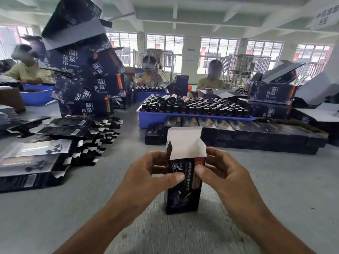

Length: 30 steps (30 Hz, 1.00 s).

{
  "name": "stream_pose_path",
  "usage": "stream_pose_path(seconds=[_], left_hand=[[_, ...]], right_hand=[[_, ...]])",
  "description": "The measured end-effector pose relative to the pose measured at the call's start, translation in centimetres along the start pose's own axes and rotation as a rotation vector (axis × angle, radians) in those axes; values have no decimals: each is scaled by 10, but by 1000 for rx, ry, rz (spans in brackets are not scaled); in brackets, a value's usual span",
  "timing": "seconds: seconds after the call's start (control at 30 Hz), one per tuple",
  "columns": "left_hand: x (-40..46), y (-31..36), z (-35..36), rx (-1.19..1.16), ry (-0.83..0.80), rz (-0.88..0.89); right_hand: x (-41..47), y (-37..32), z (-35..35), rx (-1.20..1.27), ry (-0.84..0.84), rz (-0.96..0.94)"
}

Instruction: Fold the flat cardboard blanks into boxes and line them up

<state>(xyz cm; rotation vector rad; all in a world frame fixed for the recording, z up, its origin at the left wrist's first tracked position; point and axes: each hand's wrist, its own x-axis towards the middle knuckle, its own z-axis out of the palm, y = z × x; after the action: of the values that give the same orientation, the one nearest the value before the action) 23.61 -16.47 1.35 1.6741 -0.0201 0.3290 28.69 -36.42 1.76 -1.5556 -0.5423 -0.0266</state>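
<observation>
Fanned across the grey tabletop (55,208) at left, flat blanks (60,142) below a leaning stack of large dark cartons (86,85). Centre: upright open-topped box (183,189) standing on the tabletop, clamped by left hand (146,173) and right hand (225,175), fingers curled round. Behind, lined-up finished boxes (238,132), blue bottle tray (194,114), windowed hall.

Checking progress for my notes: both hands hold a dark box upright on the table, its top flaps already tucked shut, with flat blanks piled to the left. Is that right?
Not quite. The head view shows the box held upright by the left hand and right hand, but its top flaps stand open, white inside showing. The flat blanks do lie to the left.
</observation>
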Motion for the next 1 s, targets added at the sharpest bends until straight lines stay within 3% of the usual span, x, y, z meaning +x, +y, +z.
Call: stream_pose_path(seconds=[0.23, 0.4, 0.67, 1.0], left_hand=[[-2, 4, -2, -63, 12, 196], [-6, 8, 1, 22, 24, 353], [-7, 9, -2, 54, 29, 344], [-8, 12, -2, -44, -1, 347]], right_hand=[[0, -1, 0, 8, 6, -42], [-2, -3, 0, -83, -2, -115], [-3, -5, 0, -249, -66, -171], [-6, -11, 2, -199, 1, -271]])
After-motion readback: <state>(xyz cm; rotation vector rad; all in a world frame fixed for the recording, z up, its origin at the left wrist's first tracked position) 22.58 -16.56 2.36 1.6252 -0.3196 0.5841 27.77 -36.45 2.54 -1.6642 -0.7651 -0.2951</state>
